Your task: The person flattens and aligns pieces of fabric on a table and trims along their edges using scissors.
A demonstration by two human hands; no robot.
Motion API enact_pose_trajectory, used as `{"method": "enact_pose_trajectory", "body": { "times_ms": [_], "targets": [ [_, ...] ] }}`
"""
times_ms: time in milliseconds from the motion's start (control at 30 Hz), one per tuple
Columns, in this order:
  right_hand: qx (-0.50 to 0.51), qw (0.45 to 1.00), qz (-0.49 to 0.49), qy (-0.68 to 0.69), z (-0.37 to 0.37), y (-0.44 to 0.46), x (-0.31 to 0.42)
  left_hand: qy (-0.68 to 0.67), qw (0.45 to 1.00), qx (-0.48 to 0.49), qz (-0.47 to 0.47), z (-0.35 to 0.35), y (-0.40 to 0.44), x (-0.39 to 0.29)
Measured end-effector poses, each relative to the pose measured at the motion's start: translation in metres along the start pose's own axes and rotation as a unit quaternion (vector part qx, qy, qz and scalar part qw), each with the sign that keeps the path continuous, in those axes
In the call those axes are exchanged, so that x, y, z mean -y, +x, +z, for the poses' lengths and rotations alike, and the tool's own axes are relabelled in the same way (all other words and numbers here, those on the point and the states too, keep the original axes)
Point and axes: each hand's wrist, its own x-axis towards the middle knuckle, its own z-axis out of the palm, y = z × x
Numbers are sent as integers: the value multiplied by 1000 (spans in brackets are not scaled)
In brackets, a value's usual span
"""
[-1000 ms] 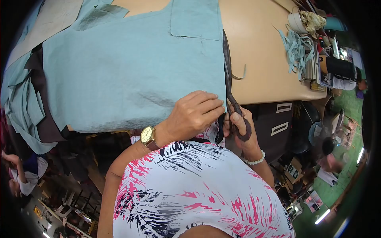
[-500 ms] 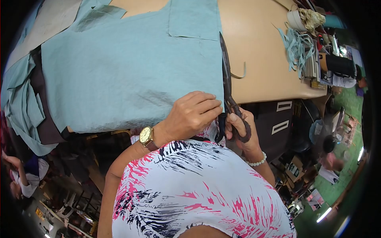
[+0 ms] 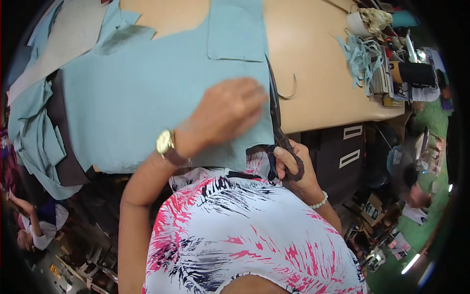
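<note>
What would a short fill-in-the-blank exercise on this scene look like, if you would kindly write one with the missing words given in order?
1. The right hand holds a pair of ____.
2. The left arm wears a gold-faced ____.
3. The bracelet is ____ in colour.
4. The large blue cloth lies over the tan ____.

Missing words: scissors; watch; white; table.
</note>
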Motion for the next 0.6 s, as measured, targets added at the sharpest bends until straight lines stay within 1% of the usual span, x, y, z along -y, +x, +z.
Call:
{"method": "enact_pose_trajectory", "body": {
  "times_ms": [33,133,233,333,400,433,467,500,533,567,600],
  "targets": [
    [3,1000,-1,8,-1,0,0,67,997,-22,17,-4,12,16],
    [3,1000,-3,-7,-4,-1,6,167,985,-16,26,-5,37,63],
    [-1,1000,6,-9,-7,-2,8,144,985,98,-8,-13,54,84],
    [-8,1000,20,-6,-7,-2,13,126,980,152,-9,-23,78,101],
    [-6,1000,18,-13,-9,-1,9,83,989,119,4,-43,114,119],
    [-8,1000,23,-11,-8,-1,10,103,989,109,6,-59,136,124],
    [-7,1000,26,-3,-8,-1,11,81,989,108,-53,-61,157,152],
    [-7,999,31,5,-8,-1,11,171,982,43,-64,-64,175,166],
    [-6,999,37,13,-7,-2,11,260,963,-22,-75,-67,185,168],
    [-9,999,38,21,-6,-2,11,377,912,-147,-69,-59,186,167],
    [-11,999,40,29,-5,-3,12,394,898,-192,-43,-53,185,168]
  ]
}}
